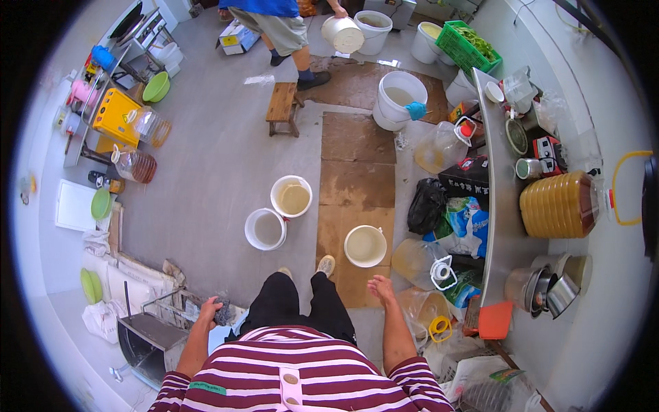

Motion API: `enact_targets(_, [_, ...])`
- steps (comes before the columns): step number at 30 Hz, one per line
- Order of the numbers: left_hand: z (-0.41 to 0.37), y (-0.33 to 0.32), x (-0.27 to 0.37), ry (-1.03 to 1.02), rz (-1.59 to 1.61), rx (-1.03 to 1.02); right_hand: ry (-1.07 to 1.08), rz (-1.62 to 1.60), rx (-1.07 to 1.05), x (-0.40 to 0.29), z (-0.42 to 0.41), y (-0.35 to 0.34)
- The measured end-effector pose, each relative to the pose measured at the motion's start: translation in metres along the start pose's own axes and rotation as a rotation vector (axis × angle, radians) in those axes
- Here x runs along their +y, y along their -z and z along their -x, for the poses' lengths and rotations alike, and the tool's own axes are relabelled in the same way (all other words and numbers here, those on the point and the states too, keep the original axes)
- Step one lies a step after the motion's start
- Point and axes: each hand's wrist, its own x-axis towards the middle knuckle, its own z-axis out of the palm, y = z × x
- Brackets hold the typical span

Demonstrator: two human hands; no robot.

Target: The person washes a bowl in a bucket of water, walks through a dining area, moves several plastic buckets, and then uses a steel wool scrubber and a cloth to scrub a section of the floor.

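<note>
My right hand (380,288) is held out at my right side, its fingers loosely apart and holding nothing. Just beyond it a white bucket (365,246) stands on flattened cardboard (356,180). My left hand (208,312) hangs at my left, fingers partly curled. A dark speckled lump (223,311) appears right beside those fingers; whether I hold it or it lies behind them is unclear. On the floor ahead, two more white buckets stand close together: one with cloudy liquid (265,229), the other with a yellowish round surface inside (293,199).
Another person (278,31) tilts a white bucket (343,35) at the back. A wooden stool (282,108) and a large white bucket with a blue cloth (399,100) stand ahead. Large plastic jugs (419,262) line the right, beside a steel-topped table (497,206). A metal-framed unit (154,329) is at left.
</note>
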Motion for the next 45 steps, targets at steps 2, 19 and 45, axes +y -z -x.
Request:
enact_targets(2, [0.003, -0.013, 0.019, 0.027, -0.002, 0.019, 0.0, -0.032, -0.003, -0.005, -0.009, 0.001])
enact_targets(19, [-0.073, -0.092, 0.161, -0.063, -0.03, -0.136, -0.233, -0.144, 0.114, 0.014, -0.004, 0.008])
enact_targets(45, [-0.054, -0.033, 0.114, 0.347, -0.672, 0.382, -0.647, -0.917, 0.375, 0.138, -0.296, -0.029])
